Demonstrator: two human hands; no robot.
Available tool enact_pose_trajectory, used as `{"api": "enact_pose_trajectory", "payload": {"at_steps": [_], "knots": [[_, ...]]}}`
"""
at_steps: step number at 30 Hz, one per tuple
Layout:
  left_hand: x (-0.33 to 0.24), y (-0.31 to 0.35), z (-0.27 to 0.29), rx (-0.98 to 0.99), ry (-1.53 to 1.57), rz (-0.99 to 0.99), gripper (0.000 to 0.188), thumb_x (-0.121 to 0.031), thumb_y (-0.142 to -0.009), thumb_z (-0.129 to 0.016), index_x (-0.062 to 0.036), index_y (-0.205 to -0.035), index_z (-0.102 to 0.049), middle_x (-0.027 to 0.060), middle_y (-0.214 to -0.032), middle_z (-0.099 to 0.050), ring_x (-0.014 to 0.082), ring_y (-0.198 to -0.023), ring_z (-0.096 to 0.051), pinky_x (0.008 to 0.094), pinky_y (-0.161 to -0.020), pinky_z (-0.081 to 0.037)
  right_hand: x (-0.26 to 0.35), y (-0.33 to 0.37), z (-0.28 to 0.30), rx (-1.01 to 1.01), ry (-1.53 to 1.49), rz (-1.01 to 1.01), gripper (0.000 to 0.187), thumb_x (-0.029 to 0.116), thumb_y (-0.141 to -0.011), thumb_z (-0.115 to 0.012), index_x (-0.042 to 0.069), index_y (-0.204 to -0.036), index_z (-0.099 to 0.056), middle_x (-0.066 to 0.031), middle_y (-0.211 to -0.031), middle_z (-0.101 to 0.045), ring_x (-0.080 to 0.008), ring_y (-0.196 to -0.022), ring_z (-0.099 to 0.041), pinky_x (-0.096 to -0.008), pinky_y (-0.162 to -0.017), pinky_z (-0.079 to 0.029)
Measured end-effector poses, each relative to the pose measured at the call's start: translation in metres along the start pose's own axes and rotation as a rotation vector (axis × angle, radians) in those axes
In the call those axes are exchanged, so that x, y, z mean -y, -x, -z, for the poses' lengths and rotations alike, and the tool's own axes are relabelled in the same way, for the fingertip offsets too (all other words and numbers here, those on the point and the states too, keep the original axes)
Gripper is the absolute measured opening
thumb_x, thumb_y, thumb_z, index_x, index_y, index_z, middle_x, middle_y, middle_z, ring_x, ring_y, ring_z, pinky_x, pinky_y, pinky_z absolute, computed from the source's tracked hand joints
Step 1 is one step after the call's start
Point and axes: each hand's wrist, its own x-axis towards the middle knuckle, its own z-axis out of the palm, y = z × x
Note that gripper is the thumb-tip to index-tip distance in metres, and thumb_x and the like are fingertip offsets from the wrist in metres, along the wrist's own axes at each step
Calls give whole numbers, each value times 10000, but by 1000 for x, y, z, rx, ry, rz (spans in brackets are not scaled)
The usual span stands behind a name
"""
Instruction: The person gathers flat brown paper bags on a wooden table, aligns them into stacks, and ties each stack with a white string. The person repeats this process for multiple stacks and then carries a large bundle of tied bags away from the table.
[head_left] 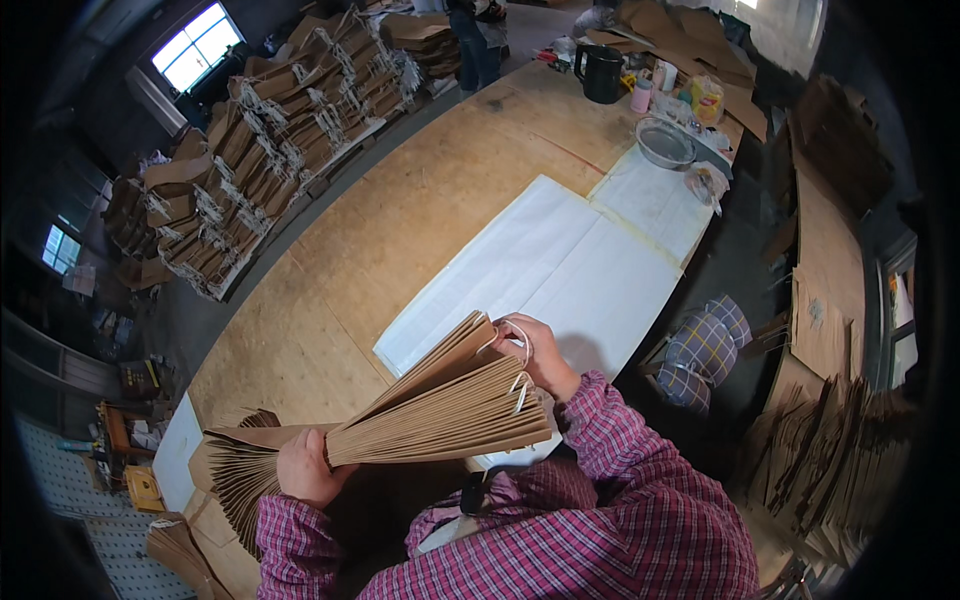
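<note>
A thick sheaf of brown paper bags [440,408] is fanned out in front of me, pinched narrow at its middle and spread at both ends. My left hand [312,468] is closed around that narrow middle. At the upper right end of the sheaf, my right hand [535,355] is closed with a white cord handle [514,335] at its fingers, beside the top bag, which is lifted apart from the others. Another white cord [521,392] hangs lower on the sheaf's right end. My right fingertips are partly hidden behind the cord and bag.
White sheeting [530,270] covers part of the wooden table [370,220]. At its far end stand a black jug [601,75], a pink bottle [641,96] and a metal basin [665,143]. Stacked corded bags [270,140] line the left; a checked cushion [705,355] sits right. Someone [475,45] stands beyond.
</note>
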Motion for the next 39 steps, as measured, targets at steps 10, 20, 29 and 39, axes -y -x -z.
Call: {"api": "enact_pose_trajectory", "payload": {"at_steps": [10, 20, 29, 39], "knots": [[7, 5, -8, -9, 16, 3, 478, -329, -653, -853, -57, -913, -558, 148, -822, -638, 380, -798, -624, 469, -709, -494, -5, 9, 11, -92, -255, -222, 88, 84, -934, -650, 9, -920, -608, -64, -1005, -675, -145, -919, -608, -281, -845, -490], [7, 2, -6, 33, 51, 16, 385, -381, -738, -798, -99, -898, -590, 127, -815, -660, 352, -745, -654, 459, -637, -510, 150, 9, 44, 147, 98, -85, 855, 564, -994, -393, -53, -1538, -160, -197, -1610, -198, -284, -1498, -175, -382, -1216, -123], [18, 6, -23, -22, 70, -38, 269, -259, -781, -707, -66, -871, -543, 142, -783, -653, 358, -774, -657, 447, -663, -528, 168, -1, -177, 684, 1068, 437, 832, 254, -614, -846, -32, -1316, -503, -105, -785, -620, -284, -795, -636, -412, -678, -505], [164, 125, -3, 111, -34, 232, 141, -172, -671, -719, -122, -799, -687, 121, -807, -687, 330, -856, -659, 457, -786, -500, 142, 0, -176, 783, 1101, 533, 315, 176, -605, -835, 78, -779, -590, -107, -746, -637, -303, -751, -648, -415, -641, -523]]}}
